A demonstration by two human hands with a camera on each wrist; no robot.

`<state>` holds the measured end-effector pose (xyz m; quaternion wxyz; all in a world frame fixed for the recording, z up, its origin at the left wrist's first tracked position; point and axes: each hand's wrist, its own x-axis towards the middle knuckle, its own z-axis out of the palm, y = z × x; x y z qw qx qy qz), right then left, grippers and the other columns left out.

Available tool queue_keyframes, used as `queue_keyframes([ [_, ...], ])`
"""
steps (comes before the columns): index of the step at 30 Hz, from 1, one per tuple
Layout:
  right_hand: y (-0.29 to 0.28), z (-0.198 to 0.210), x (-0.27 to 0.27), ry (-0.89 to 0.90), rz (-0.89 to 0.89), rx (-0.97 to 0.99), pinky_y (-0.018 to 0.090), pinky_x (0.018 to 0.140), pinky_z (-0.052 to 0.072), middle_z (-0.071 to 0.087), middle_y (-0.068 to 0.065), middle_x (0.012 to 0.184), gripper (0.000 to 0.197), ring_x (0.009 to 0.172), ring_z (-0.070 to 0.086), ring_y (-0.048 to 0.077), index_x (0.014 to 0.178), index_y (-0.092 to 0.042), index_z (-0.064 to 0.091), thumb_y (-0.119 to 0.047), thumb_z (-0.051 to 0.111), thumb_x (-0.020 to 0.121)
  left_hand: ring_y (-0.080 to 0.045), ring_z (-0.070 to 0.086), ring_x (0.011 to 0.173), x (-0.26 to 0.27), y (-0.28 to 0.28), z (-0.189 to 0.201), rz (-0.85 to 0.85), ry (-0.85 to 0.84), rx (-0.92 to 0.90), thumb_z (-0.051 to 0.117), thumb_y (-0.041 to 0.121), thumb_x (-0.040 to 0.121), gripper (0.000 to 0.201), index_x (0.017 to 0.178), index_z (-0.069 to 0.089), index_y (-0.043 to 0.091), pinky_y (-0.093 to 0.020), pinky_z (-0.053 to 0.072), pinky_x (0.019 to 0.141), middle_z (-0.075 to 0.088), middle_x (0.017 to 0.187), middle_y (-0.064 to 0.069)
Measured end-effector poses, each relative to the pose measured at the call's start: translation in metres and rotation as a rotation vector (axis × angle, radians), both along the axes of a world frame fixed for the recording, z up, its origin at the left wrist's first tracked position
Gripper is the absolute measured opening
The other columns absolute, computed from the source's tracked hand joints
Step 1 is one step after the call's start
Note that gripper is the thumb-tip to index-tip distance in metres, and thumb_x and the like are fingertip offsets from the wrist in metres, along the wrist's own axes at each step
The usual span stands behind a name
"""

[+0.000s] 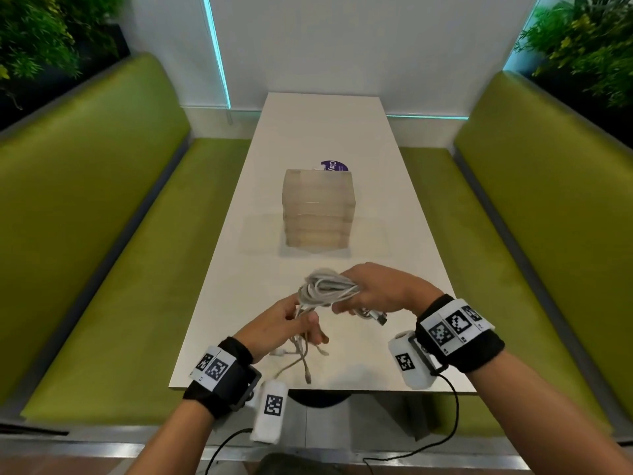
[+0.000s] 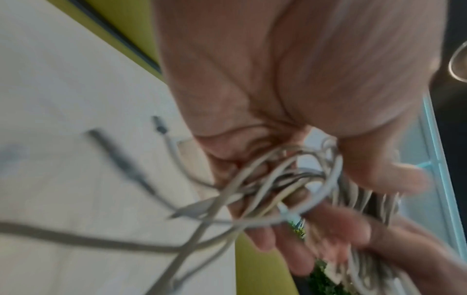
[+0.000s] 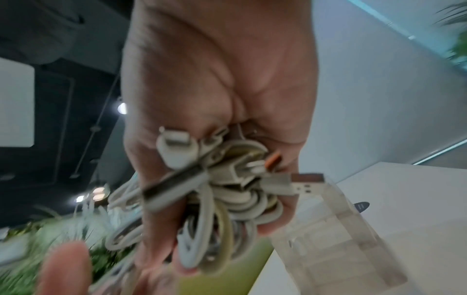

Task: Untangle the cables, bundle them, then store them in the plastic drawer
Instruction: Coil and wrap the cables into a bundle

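Pale grey and off-white cables, coiled into a thick bunch (image 1: 327, 289), sit just below the centre of the head view, held above the near end of the long white table (image 1: 308, 138). The right hand (image 1: 376, 289), at centre right, has its fingers curled round the coil; in the right wrist view the same loops and several plug ends (image 3: 220, 179) are packed against its palm and fingers. The left hand (image 1: 281, 323), lower and left of centre, closes its fingers and thumb on looser strands that run out of the coil, and in the left wrist view those strands (image 2: 278, 179) cross its curled fingers, though the picture is blurred. Loose cable ends with small connectors (image 1: 301, 358) trail beneath the left hand onto the tabletop near the front edge. The translucent plastic drawer unit (image 1: 318, 207) stands at mid-frame on the table, well apart from the hands, with a purple round label (image 1: 334, 165) just behind it. Green upholstered benches (image 1: 102, 217) run along both sides.
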<state>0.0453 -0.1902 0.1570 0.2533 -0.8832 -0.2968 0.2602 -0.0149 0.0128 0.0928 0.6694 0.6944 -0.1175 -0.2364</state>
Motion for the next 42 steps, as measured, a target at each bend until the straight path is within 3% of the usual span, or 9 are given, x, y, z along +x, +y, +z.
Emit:
queue_keyframes([
  [4, -0.004, 0.006, 0.004, 0.009, -0.112, 0.113, 0.014, 0.052, 0.042, 0.064, -0.005, 0.066, 0.018, 0.051, 0.054, 0.003, 0.081, -0.008, 0.065, -0.026, 0.069, 0.084, -0.027, 0.07, 0.08, 0.001, -0.001, -0.009, 0.117, -0.04, 0.006, 0.036, 0.044, 0.097, 0.042, 0.088, 0.056, 0.008, -0.027, 0.045, 0.07, 0.049, 0.059, -0.004],
  [9, -0.004, 0.007, 0.002, 0.037, -0.223, 0.244, 0.014, 0.054, 0.042, 0.064, -0.003, 0.064, 0.018, 0.052, 0.055, 0.004, 0.073, -0.013, 0.063, -0.025, 0.069, 0.085, -0.013, 0.039, 0.058, 0.004, 0.0, -0.011, 0.181, 0.08, -0.179, 0.028, 0.057, 0.09, 0.062, 0.099, 0.063, 0.006, -0.024, 0.034, 0.059, 0.045, 0.064, 0.003],
  [15, -0.002, 0.003, -0.001, 0.086, -0.371, 0.4, 0.024, 0.056, 0.044, 0.066, 0.005, 0.068, 0.024, 0.056, 0.057, 0.012, 0.08, -0.004, 0.066, -0.027, 0.069, 0.084, -0.025, 0.066, 0.095, -0.003, -0.003, -0.008, 0.142, 0.042, -0.111, 0.03, 0.047, 0.096, 0.045, 0.093, 0.056, 0.01, -0.035, 0.047, 0.091, 0.062, 0.074, -0.007],
  [18, -0.001, 0.001, -0.002, 0.089, -0.424, 0.457, 0.024, 0.055, 0.043, 0.066, 0.007, 0.068, 0.024, 0.055, 0.056, 0.013, 0.079, -0.004, 0.065, -0.027, 0.069, 0.084, -0.021, 0.051, 0.058, 0.0, -0.007, -0.008, 0.255, 0.053, -0.165, 0.037, 0.047, 0.094, 0.041, 0.084, 0.051, 0.01, -0.032, 0.044, 0.066, 0.04, 0.058, 0.0],
  [22, 0.005, -0.009, -0.006, 0.056, -0.474, 0.444, 0.034, 0.061, 0.048, 0.069, 0.013, 0.073, 0.024, 0.059, 0.058, 0.016, 0.078, -0.008, 0.066, -0.031, 0.069, 0.084, -0.014, 0.032, 0.053, 0.007, -0.015, -0.005, 0.471, 0.085, -0.297, 0.037, 0.037, 0.099, 0.035, 0.083, 0.052, 0.011, -0.028, 0.03, 0.058, 0.04, 0.061, 0.002],
  [28, 0.036, -0.038, -0.02, -0.009, -0.431, 0.24, 0.038, 0.074, 0.052, 0.072, 0.002, 0.084, 0.031, 0.077, 0.066, 0.02, 0.093, -0.021, 0.065, -0.048, 0.07, 0.077, -0.018, 0.064, 0.087, 0.018, -0.035, 0.008, 0.754, 0.161, -0.551, 0.031, 0.025, 0.103, 0.033, 0.109, 0.058, 0.006, -0.026, 0.055, 0.073, 0.066, 0.099, -0.012],
  [34, 0.041, -0.032, -0.025, 0.075, -0.363, 0.322, 0.016, 0.048, 0.04, 0.061, -0.004, 0.063, 0.029, 0.047, 0.052, 0.0, 0.07, -0.024, 0.056, -0.044, 0.077, 0.074, -0.025, 0.063, 0.106, 0.02, -0.039, 0.014, 0.849, 0.31, -0.727, 0.036, 0.027, 0.102, 0.034, 0.135, 0.04, 0.026, -0.035, 0.053, 0.079, 0.063, 0.12, -0.014],
  [38, 0.043, -0.038, -0.024, 0.103, -0.416, 0.346, 0.022, 0.05, 0.04, 0.061, -0.004, 0.065, 0.018, 0.049, 0.051, 0.004, 0.079, -0.018, 0.065, -0.032, 0.075, 0.074, -0.025, 0.064, 0.106, 0.018, -0.036, 0.014, 0.748, 0.305, -0.825, 0.036, 0.035, 0.1, 0.04, 0.135, 0.047, 0.021, -0.035, 0.056, 0.081, 0.063, 0.124, -0.016],
  [42, 0.044, -0.04, -0.027, 0.152, -0.423, 0.36, 0.02, 0.046, 0.04, 0.061, 0.002, 0.065, 0.015, 0.051, 0.053, 0.014, 0.081, -0.012, 0.064, -0.025, 0.07, 0.077, -0.025, 0.063, 0.109, 0.013, -0.033, 0.013, 0.637, 0.183, -0.643, 0.075, 0.06, 0.062, 0.085, 0.128, 0.046, 0.014, -0.037, 0.055, 0.084, 0.065, 0.12, -0.013],
])
